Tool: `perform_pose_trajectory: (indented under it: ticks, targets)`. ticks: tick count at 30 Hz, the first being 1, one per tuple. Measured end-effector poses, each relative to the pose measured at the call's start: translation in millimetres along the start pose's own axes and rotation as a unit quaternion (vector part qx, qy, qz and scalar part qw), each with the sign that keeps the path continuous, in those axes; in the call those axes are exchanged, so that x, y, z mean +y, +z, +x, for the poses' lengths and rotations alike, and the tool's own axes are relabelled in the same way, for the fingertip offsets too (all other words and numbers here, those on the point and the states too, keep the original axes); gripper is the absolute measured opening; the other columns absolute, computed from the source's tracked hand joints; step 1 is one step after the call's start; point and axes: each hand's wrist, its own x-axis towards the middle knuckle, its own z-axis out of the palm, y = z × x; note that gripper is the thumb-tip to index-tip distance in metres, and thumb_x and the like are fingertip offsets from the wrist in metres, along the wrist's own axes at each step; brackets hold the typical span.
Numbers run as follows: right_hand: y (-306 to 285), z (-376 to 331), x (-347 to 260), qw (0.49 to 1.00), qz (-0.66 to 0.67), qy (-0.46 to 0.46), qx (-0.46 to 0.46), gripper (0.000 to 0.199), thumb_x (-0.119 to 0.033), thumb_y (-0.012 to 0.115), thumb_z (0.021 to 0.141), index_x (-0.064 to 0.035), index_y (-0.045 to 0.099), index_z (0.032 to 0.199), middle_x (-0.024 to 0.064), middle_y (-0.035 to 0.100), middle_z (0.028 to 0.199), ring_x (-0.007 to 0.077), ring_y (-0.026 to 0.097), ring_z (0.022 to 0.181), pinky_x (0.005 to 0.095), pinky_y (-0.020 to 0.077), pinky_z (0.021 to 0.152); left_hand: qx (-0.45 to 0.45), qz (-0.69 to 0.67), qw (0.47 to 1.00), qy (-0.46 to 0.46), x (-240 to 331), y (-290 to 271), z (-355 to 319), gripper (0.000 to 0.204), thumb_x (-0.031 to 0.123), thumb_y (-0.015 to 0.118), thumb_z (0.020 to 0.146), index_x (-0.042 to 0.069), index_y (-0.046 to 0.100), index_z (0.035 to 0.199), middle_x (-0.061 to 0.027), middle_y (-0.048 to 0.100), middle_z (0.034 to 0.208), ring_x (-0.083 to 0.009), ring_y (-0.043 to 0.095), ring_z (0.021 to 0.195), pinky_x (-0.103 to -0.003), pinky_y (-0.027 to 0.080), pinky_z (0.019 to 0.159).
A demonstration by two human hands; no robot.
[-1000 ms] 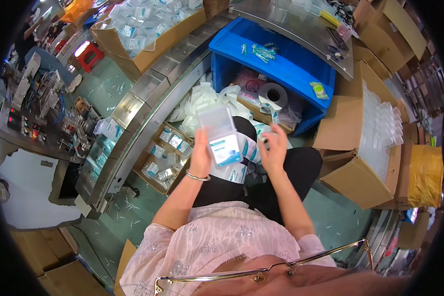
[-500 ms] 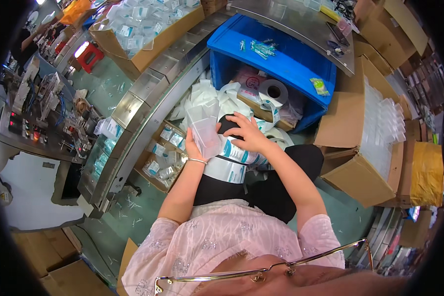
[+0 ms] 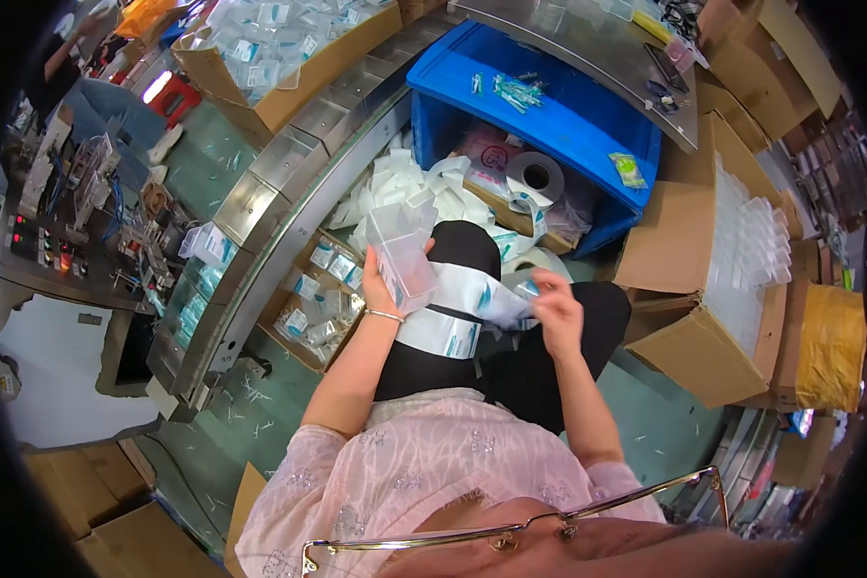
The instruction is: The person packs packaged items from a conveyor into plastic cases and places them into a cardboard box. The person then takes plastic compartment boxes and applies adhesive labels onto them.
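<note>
Over the person's left leg, the left hand (image 3: 383, 295) holds a clear box (image 3: 407, 258). The box is open at the top and leans a bit. This grip is closed round the side of the box, low down. The right hand (image 3: 561, 318) is up over the other leg, well apart from the box. Its fingers are bent close together by the end of a white label strip (image 3: 445, 332). That part is blurry, so I cannot tell if this grip is pinching a label. The strip lies over the left leg, with a black band (image 3: 453, 313) across it.

Some things could go wrong. The box looks smooth, so a loose grip could let it slip. The sides look thin, and a hard squeeze could bend them. If the right hand pulls the strip crooked, the strip could crease or tear. A sticky label could fold over and stick to itself or to a finger.

Just past the box is a heap of white paper strips (image 3: 424, 183). If the box drops there, it could get tangled. Behind the heap sits a blue bin (image 3: 539, 106), next to a metal bench (image 3: 568, 48).
</note>
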Motion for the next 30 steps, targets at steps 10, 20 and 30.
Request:
perform_pose_trajectory:
  ticks: [10,20,30]
  targets:
    - [105.8,4.5,-45.1,0.962,0.211,0.095,0.147,0.026,0.005,0.046,0.084,-0.0047,0.04,0.107,0.0008,0.051,0.081,0.0066,0.048,0.074,0.0188,0.0382,0.067,-0.138,0.054,0.989,-0.026,-9.5,73.7,-31.1,0.057,0.048,0.042,0.084,0.017,0.034,0.131,-0.0244,0.037,0.129,-0.0385,0.04,0.117,-0.05,0.03,0.1]
    - [155.3,2.1,-40.5,0.96,0.264,0.089,0.008,0.022,0.001,0.052,0.084,-0.0052,0.039,0.101,0.0088,0.046,0.104,0.0151,0.045,0.1,0.0289,0.0344,0.089,-0.089,0.187,0.978,0.003,-18.6,83.2,-49.6,0.073,0.065,0.029,0.082,0.011,0.034,0.131,-0.0232,0.048,0.12,-0.0363,0.041,0.117,-0.045,0.03,0.101]
    - [161.9,3.9,-47.0,0.964,0.249,0.091,0.022,0.029,0.005,0.055,0.081,-0.0046,0.038,0.102,0.0045,0.045,0.097,0.0099,0.047,0.089,0.0233,0.0387,0.081,-0.104,0.142,0.984,-0.018,-15.1,79.1,-46.4,0.074,0.064,0.028,0.083,0.007,0.037,0.128,-0.0234,0.049,0.118,-0.0361,0.044,0.114,-0.045,0.033,0.099]
